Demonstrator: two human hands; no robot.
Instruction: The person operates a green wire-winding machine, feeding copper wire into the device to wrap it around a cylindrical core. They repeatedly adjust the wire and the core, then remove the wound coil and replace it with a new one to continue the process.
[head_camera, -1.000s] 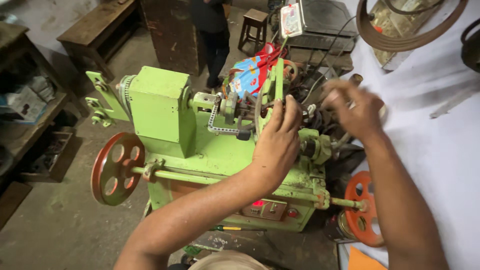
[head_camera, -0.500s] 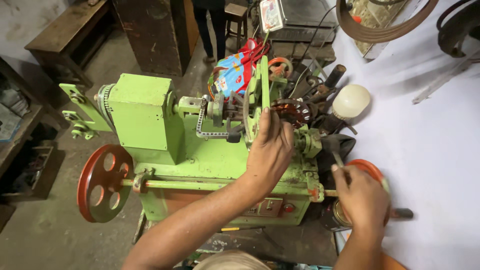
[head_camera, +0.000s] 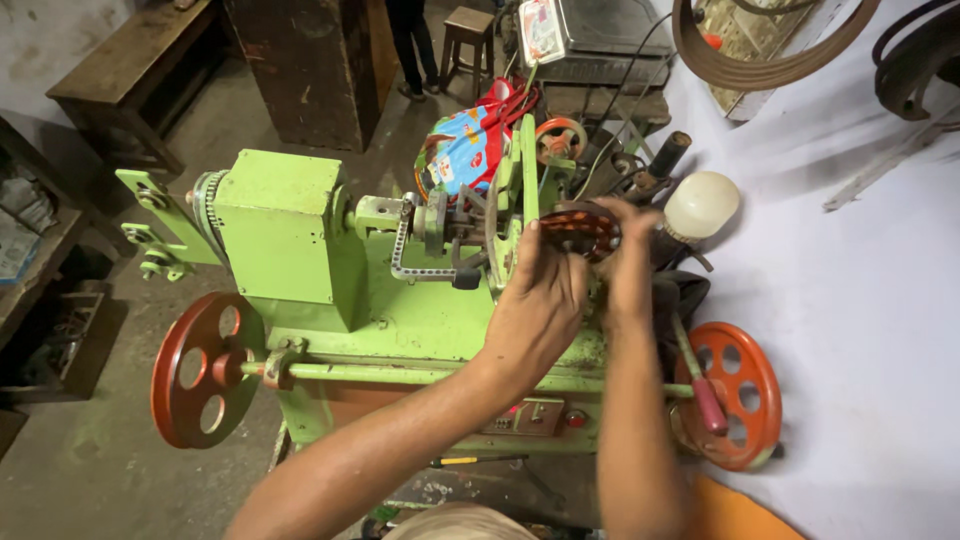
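I have my left hand and right hand both curled onto the small dark red wheel between them on the green machine, seemingly seating it; next calls for steady, even turning.

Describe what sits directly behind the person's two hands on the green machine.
Behind the left hand and right hand sits a dark round slotted part of the green machine. Its lower half and mounting are covered by the hands.
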